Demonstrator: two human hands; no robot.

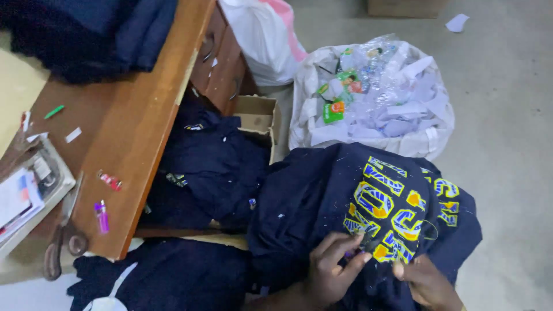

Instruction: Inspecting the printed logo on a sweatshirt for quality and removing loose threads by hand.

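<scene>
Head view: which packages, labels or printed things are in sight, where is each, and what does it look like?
Green and orange packets: small wrappers among clear plastic and paper scraps in the white sack, upper middle.
Cardboard box: brown, open, beside the desk.
Lettering patch: yellow and blue, on the navy garment under both hands.
Booklets: white printed stack, desk's left edge.
Small tags: white slips on the desktop.

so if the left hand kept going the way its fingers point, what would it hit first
The left hand points up and right, fingertips already on the navy garment. Going on, it would likely meet the yellow and blue lettering first, close beside the right hand.
</scene>
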